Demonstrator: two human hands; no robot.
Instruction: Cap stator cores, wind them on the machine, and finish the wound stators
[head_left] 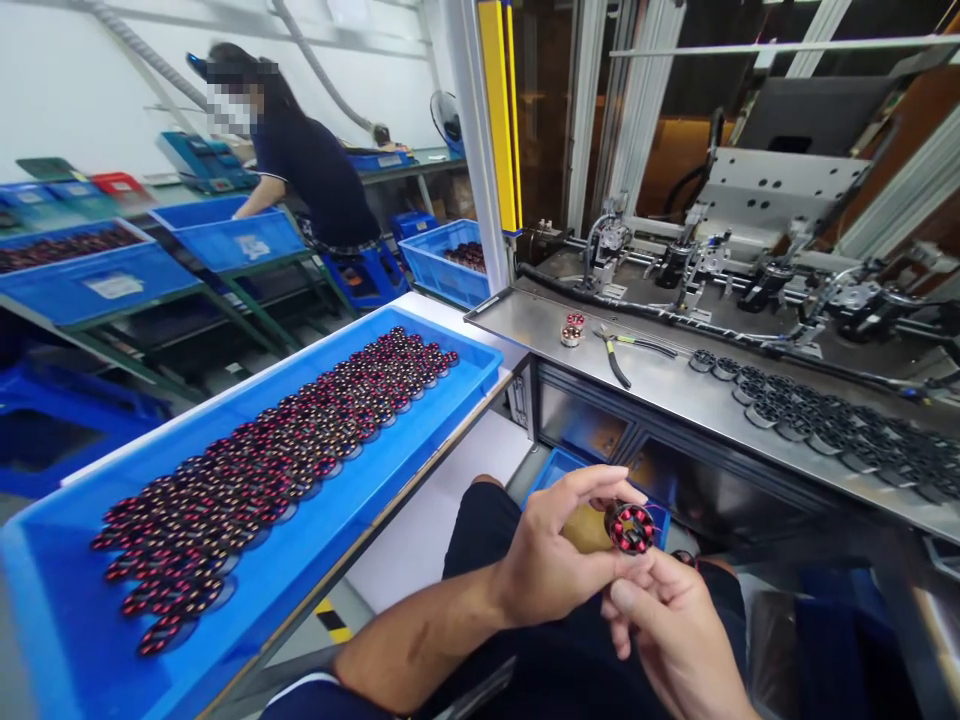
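My left hand (551,560) holds a round black part with red windings (631,527) between thumb and fingers, above my lap. Just below it, my right hand (667,610) has its thumb and index finger pinched together close to the part's lower edge; whatever lies in that pinch is too small to make out. A thin reddish wire seems to stick out at the part's right side. To the left, a long blue tray (420,480) bears many similar wound parts (262,460) in tight rows.
On the metal bench (525,315) lie pliers (616,355), two wound parts (571,335) and rows of black rings (832,430). Machine fixtures (772,285) stand behind. At the back left, a person (319,170) reaches into a blue bin (232,235).
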